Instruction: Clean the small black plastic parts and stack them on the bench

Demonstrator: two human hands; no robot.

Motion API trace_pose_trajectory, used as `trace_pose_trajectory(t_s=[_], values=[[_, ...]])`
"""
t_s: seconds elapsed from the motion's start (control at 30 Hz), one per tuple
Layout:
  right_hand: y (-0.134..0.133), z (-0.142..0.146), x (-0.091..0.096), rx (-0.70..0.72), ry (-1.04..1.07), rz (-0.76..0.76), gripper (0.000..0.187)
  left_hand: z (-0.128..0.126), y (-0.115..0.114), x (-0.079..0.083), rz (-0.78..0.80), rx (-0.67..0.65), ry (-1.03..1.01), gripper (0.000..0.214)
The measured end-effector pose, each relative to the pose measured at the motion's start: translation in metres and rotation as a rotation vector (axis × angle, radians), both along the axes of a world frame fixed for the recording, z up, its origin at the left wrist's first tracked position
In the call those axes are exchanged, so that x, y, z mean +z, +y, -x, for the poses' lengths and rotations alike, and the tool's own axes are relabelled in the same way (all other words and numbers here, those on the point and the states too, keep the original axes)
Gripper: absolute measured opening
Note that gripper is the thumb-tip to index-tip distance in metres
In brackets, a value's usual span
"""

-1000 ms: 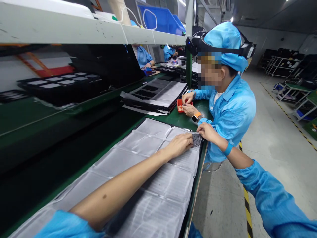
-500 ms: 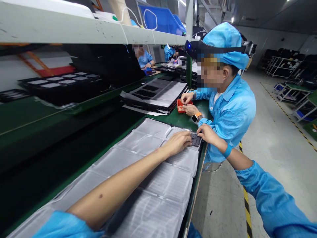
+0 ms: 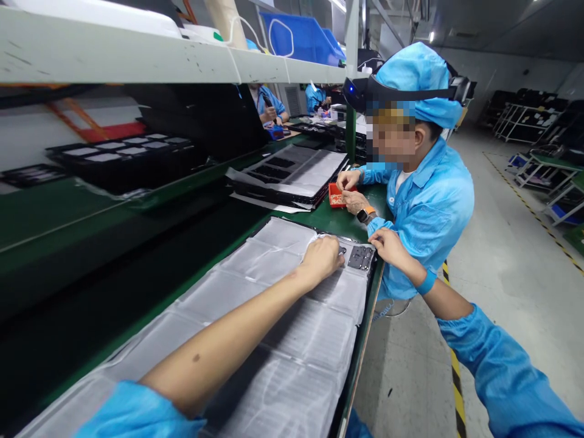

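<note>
One blk plate (image 3: 360, 257) lies btwn L hand (image 3: 323, 258) & R hand (image 3: 387, 245).

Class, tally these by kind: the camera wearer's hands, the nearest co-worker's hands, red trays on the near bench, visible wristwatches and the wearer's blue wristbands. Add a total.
Wearer's hands: 2
Co-worker's hands: 2
Red tray: 1
Wristwatch: 1
Blue wristband: 1
Total: 7
</note>
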State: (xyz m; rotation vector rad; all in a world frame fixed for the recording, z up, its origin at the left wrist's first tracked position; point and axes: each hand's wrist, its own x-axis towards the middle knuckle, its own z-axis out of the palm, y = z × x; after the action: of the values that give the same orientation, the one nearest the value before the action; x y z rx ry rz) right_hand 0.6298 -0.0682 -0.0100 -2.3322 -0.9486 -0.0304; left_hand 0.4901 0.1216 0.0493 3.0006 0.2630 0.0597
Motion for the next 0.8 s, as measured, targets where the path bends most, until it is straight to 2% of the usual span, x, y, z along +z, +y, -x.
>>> trace_pose_trajectory(t_s=[0.13,0.33,0.47,0.63,0.7,0.8], values=[[0.001,0.006,0.001,-0.014,0.004,-0.023,0.024,-0.003,-0.015,0.005,0.020,0.055,-0.014,0.035],[0.003,0.016,0.000,-0.010,0.009,-0.047,0.021,-0.007,-0.037,0.000,0.046,0.065,-0.001,0.039],[0.002,0.021,0.002,-0.009,0.014,-0.070,0.019,-0.004,-0.036,0.000,0.046,0.048,0.009,0.039],[0.000,0.026,0.009,-0.040,0.003,-0.120,0.011,-0.004,-0.028,-0.002,0.067,0.005,0.007,0.026],[0.000,0.030,0.015,-0.063,-0.010,-0.151,0.006,-0.006,-0.027,-0.002,0.079,-0.001,-0.003,0.024],[-0.004,0.047,0.031,-0.078,-0.029,-0.225,0.012,-0.004,-0.027,0.005,0.097,0.002,-0.039,0.020]])
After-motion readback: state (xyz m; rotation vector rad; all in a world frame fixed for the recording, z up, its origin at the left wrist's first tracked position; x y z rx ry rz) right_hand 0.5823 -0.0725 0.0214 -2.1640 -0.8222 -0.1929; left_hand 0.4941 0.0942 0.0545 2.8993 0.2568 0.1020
